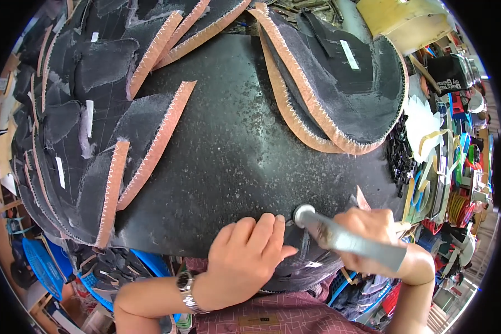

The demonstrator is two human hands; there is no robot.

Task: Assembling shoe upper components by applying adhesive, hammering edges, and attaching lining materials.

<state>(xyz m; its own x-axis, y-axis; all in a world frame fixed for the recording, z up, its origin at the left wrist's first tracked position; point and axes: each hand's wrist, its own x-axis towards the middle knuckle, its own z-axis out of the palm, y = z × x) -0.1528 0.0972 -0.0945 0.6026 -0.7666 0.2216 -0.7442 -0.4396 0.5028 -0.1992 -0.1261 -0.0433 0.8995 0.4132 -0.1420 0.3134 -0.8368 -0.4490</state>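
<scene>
A dark shoe-upper piece (303, 261) is lying at the near edge of the desk (228, 156), close to the person's body, and is mostly hidden under the two hands. The left hand (245, 259) is pressing down flat on it, fingers stretched forward and together, gripping nothing. The right hand (370, 236) is closing in a fist around the grey handle of a hammer (345, 239), whose round metal head (303, 214) is sitting just beyond the left fingertips (273, 220), at or just above the piece; whether it is touching cannot be told. A metal wristwatch (186, 289) is showing on the left wrist.

The desk is carrying a black, speckled work surface. On its far right side a stack of similar dark upper pieces (339, 83) with tan zigzag-stitched edges is lying in a curved pile. Along the left side many more such pieces (89, 128) are fanning out, overlapping one another, some bearing small white labels. To the right of the desk, a clutter of colourful tools and supplies (451, 167) is crowding a shelf, and a blue basket (42, 267) is standing below the desk at the lower left.
</scene>
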